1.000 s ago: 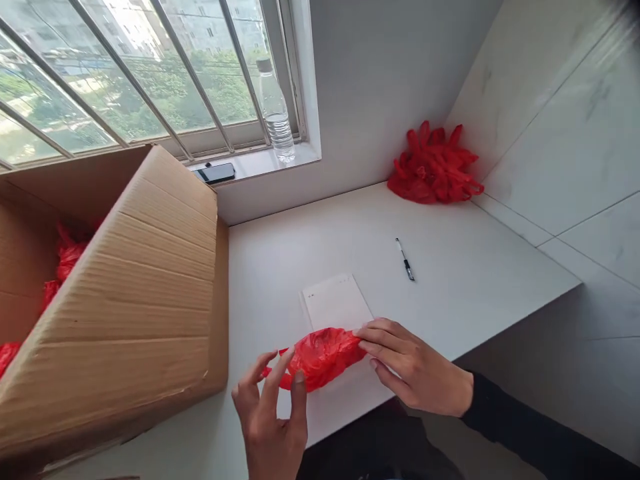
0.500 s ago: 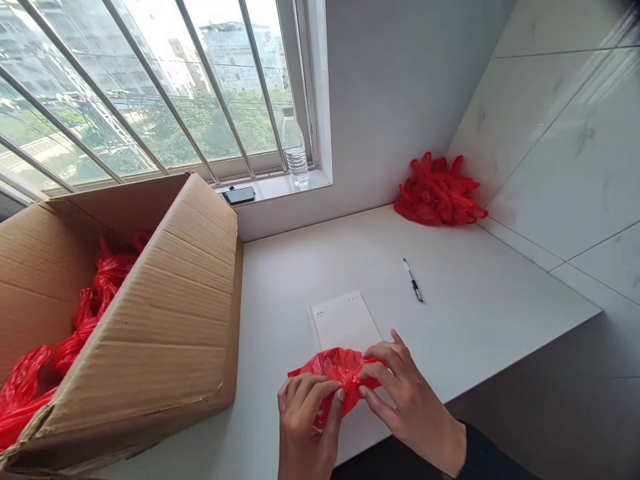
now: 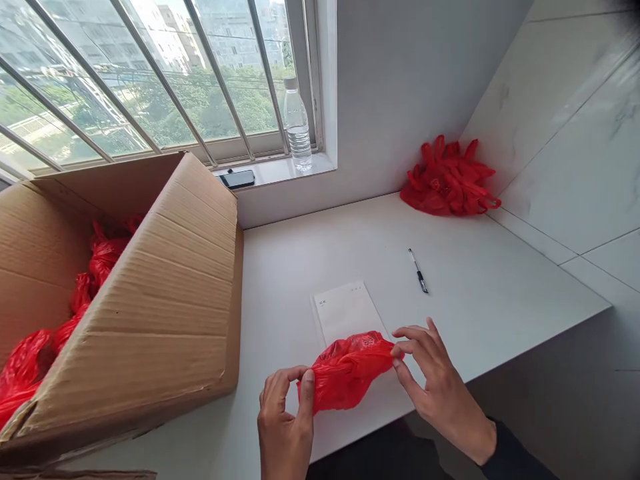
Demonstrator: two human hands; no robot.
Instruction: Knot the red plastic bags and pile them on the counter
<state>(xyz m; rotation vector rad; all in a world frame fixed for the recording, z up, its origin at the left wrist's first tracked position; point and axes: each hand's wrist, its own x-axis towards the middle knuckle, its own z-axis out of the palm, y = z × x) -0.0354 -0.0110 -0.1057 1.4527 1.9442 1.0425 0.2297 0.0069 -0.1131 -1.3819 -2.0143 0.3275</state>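
Note:
A red plastic bag (image 3: pixel 353 373) is stretched sideways between my two hands, over the near edge of a white notepad (image 3: pixel 346 308). My left hand (image 3: pixel 287 413) pinches its left end between thumb and fingers. At the right end, the thumb and index finger of my right hand (image 3: pixel 433 380) grip a corner, the other fingers raised. Creases run along the bag, and a dark printed mark shows near its top. The notepad bears small handwriting, and its lower part is hidden by the bag.
A cardboard box (image 3: pixel 170 320) with red bags (image 3: pixel 103 260) stands at left. A pen (image 3: pixel 419 272) lies right of the notepad on the white table (image 3: pixel 300 253). More red bags (image 3: pixel 447 180) are heaped in the far corner. On the windowsill are a water bottle (image 3: pixel 299 130) and a phone (image 3: pixel 239 179).
My hands have moved apart, left hand leftward and right hand rightward, and the bunched red bag is now pulled out wide between them. The view has shifted slightly.

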